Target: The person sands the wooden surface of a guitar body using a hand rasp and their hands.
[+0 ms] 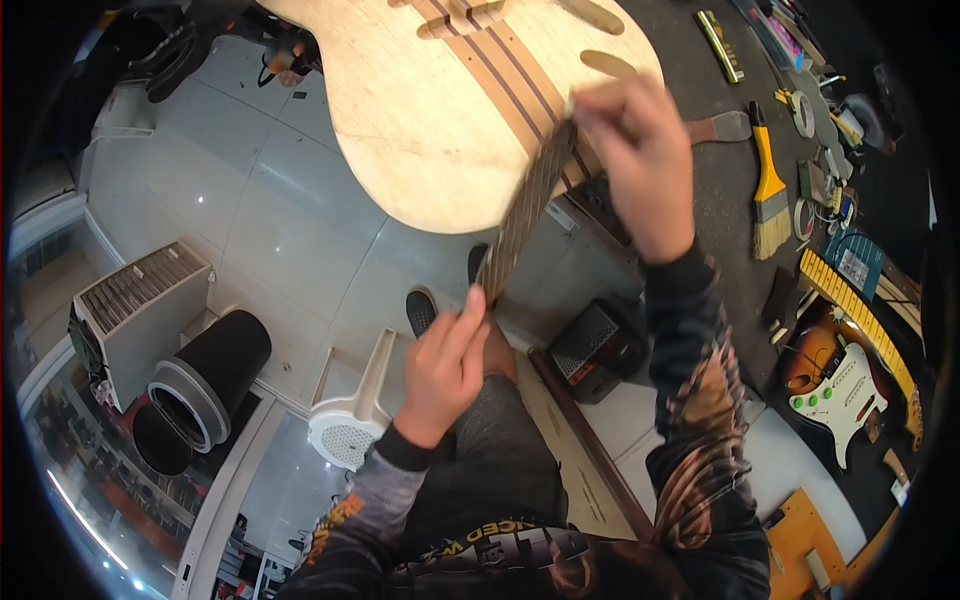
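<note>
The dark strip (527, 205) with thin light lines is between two hands, slanting from one o'clock down to the centre, and in view it partly covers the pale guitar body (420, 110) at twelve o'clock. The right hand (645, 160) has its grip pinched on the upper end; the left hand (445, 370) meets the lower end, but whether it pinches, I cannot tell. I judge the strip light, rather stiff; better hold its long edges, near both ends.
</note>
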A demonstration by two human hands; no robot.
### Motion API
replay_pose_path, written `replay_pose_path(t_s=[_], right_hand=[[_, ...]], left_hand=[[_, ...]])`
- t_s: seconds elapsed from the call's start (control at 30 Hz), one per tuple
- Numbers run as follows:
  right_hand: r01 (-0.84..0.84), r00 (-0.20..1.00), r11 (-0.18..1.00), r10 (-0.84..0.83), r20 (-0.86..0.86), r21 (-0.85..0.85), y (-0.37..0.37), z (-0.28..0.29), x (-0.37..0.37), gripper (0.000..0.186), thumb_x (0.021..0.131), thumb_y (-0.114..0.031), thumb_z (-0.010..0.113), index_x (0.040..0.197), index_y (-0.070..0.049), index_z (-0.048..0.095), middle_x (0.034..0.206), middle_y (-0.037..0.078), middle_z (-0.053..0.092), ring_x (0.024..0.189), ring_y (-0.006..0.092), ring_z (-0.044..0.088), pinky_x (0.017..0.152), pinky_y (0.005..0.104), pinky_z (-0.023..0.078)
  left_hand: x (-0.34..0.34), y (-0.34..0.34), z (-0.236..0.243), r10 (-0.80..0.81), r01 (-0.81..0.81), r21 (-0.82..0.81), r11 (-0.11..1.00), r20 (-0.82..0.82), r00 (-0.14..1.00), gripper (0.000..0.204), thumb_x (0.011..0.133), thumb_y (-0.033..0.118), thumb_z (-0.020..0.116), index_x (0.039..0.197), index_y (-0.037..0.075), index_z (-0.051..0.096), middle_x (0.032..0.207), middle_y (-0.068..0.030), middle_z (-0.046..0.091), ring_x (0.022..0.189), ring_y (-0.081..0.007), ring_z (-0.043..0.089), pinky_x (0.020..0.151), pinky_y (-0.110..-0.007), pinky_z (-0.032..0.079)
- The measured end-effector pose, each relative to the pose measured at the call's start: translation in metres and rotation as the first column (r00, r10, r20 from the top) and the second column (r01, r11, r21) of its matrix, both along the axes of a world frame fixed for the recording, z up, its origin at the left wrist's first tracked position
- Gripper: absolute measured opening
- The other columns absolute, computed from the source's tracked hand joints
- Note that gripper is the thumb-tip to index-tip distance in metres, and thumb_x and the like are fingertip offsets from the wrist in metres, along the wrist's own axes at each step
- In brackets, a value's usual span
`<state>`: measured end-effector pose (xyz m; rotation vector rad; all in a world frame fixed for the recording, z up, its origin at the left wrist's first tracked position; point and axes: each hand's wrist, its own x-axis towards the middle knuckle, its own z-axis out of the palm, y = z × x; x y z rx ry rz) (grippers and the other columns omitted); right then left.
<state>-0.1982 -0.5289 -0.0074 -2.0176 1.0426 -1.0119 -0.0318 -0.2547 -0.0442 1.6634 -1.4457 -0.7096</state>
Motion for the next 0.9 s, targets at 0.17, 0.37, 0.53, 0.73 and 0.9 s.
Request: replay_pose_path(t_s=[0.17, 0.37, 0.53, 0.73, 0.9], right_hand=[[0.057, 0.997, 0.998, -0.057, 0.048, -0.016, -0.038, 0.005, 0.001, 0.011, 0.097, 0.001, 0.078, 0.108, 0.000, 0.080, 0.103, 0.009, 0.071, 0.093, 0.0203, 0.072, 0.083, 0.0320, 0.057], [0.013, 0.998, 0.999, -0.015, -0.064, -0.038, 0.004, 0.005, -0.015, 0.008, 0.099, 0.001, 0.076, 0.106, 0.001, 0.079, 0.104, 0.009, 0.072, 0.094, 0.0210, 0.073, 0.085, 0.0326, 0.057], [0.026, 0.999, 0.997, -0.023, 0.042, -0.071, -0.037, 0.014, -0.004, 0.009, 0.099, 0.003, 0.075, 0.107, 0.003, 0.078, 0.105, 0.009, 0.072, 0.094, 0.0206, 0.074, 0.085, 0.0320, 0.058], [0.011, 0.998, 1.000, -0.012, -0.061, -0.020, -0.006, 0.006, -0.019, 0.009, 0.098, 0.003, 0.076, 0.106, 0.002, 0.078, 0.103, 0.009, 0.071, 0.095, 0.0204, 0.072, 0.086, 0.0319, 0.057], [0.031, 1.000, 0.999, -0.032, -0.001, -0.038, -0.043, 0.011, -0.003, 0.010, 0.098, 0.004, 0.075, 0.107, 0.001, 0.078, 0.107, 0.010, 0.072, 0.100, 0.0218, 0.073, 0.090, 0.0331, 0.057]], left_hand=[[-0.012, -0.039, 0.006, 0.023, -0.023, 0.007, 1.000, -0.062, 0.998, 0.056, 0.101, -0.009, 0.069, 0.156, -0.002, 0.064, 0.085, -0.0157, 0.062, 0.071, -0.0292, 0.061, 0.067, -0.039, 0.052], [-0.010, 0.010, 0.001, -0.044, 0.043, 0.077, 0.996, 0.009, 0.999, 0.057, 0.102, -0.010, 0.067, 0.158, -0.001, 0.062, 0.090, -0.0151, 0.067, 0.074, -0.0295, 0.064, 0.069, -0.038, 0.053], [-0.018, -0.039, 0.002, 0.015, -0.014, 0.019, 1.000, -0.047, 0.999, 0.057, 0.101, -0.009, 0.068, 0.157, 0.000, 0.063, 0.088, -0.0150, 0.065, 0.074, -0.0297, 0.064, 0.069, -0.039, 0.054], [-0.018, -0.003, 0.003, -0.034, 0.034, 0.041, 0.999, -0.020, 0.999, 0.058, 0.102, -0.010, 0.067, 0.159, 0.000, 0.061, 0.088, -0.0147, 0.065, 0.074, -0.0292, 0.062, 0.069, -0.039, 0.053], [-0.014, -0.043, 0.006, 0.021, -0.021, -0.013, 1.000, -0.048, 0.999, 0.057, 0.100, -0.009, 0.069, 0.157, -0.002, 0.063, 0.087, -0.0151, 0.064, 0.069, -0.0301, 0.062, 0.066, -0.040, 0.052]])
